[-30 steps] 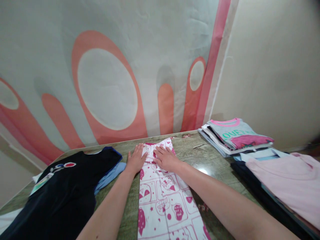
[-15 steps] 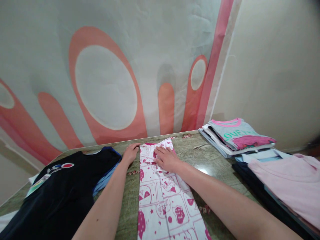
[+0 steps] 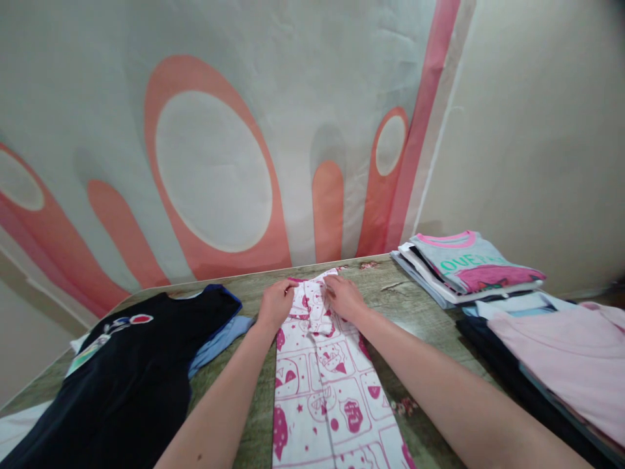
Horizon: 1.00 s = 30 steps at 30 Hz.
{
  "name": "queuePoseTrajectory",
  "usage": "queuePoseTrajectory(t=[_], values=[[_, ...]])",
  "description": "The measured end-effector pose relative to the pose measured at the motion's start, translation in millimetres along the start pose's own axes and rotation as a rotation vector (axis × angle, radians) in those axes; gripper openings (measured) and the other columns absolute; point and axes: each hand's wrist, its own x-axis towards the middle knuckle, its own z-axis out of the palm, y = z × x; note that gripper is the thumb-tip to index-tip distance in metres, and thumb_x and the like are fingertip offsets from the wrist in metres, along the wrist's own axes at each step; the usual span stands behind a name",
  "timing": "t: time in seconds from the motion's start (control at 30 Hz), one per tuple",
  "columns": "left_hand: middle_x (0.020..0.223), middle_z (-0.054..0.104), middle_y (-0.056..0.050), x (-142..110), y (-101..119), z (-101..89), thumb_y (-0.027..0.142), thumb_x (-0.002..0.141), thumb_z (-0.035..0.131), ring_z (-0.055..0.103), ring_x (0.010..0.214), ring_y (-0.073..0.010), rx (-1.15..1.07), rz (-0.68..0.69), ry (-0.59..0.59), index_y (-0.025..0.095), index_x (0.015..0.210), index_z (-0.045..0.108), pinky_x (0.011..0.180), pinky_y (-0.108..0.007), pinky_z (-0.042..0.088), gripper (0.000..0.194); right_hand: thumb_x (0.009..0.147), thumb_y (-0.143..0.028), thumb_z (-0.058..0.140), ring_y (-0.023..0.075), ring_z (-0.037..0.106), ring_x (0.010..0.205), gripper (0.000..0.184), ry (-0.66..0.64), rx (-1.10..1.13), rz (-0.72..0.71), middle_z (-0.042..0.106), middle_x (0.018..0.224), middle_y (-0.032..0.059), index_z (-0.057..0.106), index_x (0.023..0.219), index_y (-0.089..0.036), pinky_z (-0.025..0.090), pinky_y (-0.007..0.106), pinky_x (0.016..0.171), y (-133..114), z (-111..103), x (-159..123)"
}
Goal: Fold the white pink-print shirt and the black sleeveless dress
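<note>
The printed garment (image 3: 312,378), white with magenta drawings, lies lengthwise on the wood-patterned table (image 3: 254,391), from just short of the far edge down past the bottom of the view; its sides run fairly straight, while the cloth at the far end is bunched into small folds. The left hand (image 3: 276,303) is closed on that end's left corner, and the right hand (image 3: 344,298) is closed on its right corner; the two are apart, with the gathered folds between them (the tips of some fingers are hidden).

Toward the table's left edge a black shirt (image 3: 131,378) is spread out, a round red patch in its print; light blue cloth (image 3: 219,342) shows from under its right side, and white cloth (image 3: 22,423) beside its left. Near the far right corner sits a stack topped by a grey shirt (image 3: 454,257) with a pink collar; nearer, along the right side, a pale pink shirt (image 3: 566,352) lies over darker clothes (image 3: 493,355).
</note>
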Motion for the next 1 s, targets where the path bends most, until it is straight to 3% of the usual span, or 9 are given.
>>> queuePoseTrajectory(t=[0.2, 0.3, 0.53, 0.7, 1.0], values=[[0.086, 0.072, -0.003, -3, 23, 7.3, 0.017, 0.082, 0.049, 0.065, 0.080, -0.0175, 0.011, -0.053, -0.132, 0.017, 0.099, 0.068, 0.074, -0.026, 0.047, 0.026, 0.086, -0.012, 0.048, 0.0216, 0.057, 0.111, 0.033, 0.106, 0.041, 0.145, 0.064, 0.120, 0.0085, 0.063, 0.115, -0.020, 0.040, 0.036, 0.098, 47, -8, 13], [0.082, 0.070, -0.002, -4, 25, 11.7, 0.015, 0.080, 0.051, 0.065, 0.075, -0.0162, 0.040, -0.103, -0.198, 0.016, 0.102, 0.065, 0.069, -0.025, 0.046, 0.026, 0.085, -0.012, 0.049, 0.0213, 0.058, 0.109, 0.032, 0.111, 0.055, 0.158, 0.066, 0.117, 0.0074, 0.064, 0.113, -0.019, 0.042, 0.036, 0.096, 57, -5, 17], [0.085, 0.069, 0.000, -6, 21, 22.7, 0.022, 0.080, 0.055, 0.065, 0.071, -0.0134, -0.035, -0.124, -0.264, 0.018, 0.114, 0.056, 0.065, -0.022, 0.045, 0.034, 0.082, -0.012, 0.055, 0.0211, 0.057, 0.113, 0.034, 0.088, 0.066, 0.071, 0.065, 0.122, 0.0058, 0.064, 0.113, -0.022, 0.039, 0.035, 0.099, 46, 0, 15], [0.091, 0.068, -0.002, -6, 14, 25.5, 0.020, 0.079, 0.056, 0.064, 0.080, -0.0151, -0.005, -0.056, -0.269, 0.019, 0.108, 0.061, 0.072, -0.025, 0.046, 0.030, 0.081, -0.011, 0.055, 0.0223, 0.057, 0.110, 0.032, 0.089, 0.046, 0.072, 0.066, 0.118, 0.0077, 0.064, 0.111, -0.020, 0.039, 0.035, 0.098, 43, -1, 14], [0.105, 0.064, -0.006, -4, -3, 24.0, 0.017, 0.082, 0.051, 0.061, 0.094, -0.0184, 0.045, 0.088, -0.146, 0.018, 0.113, 0.060, 0.085, -0.030, 0.047, 0.033, 0.085, -0.019, 0.054, 0.0236, 0.059, 0.103, 0.025, 0.102, 0.026, 0.106, 0.069, 0.108, 0.0071, 0.066, 0.108, -0.022, 0.041, 0.036, 0.092, 41, -5, 12]])
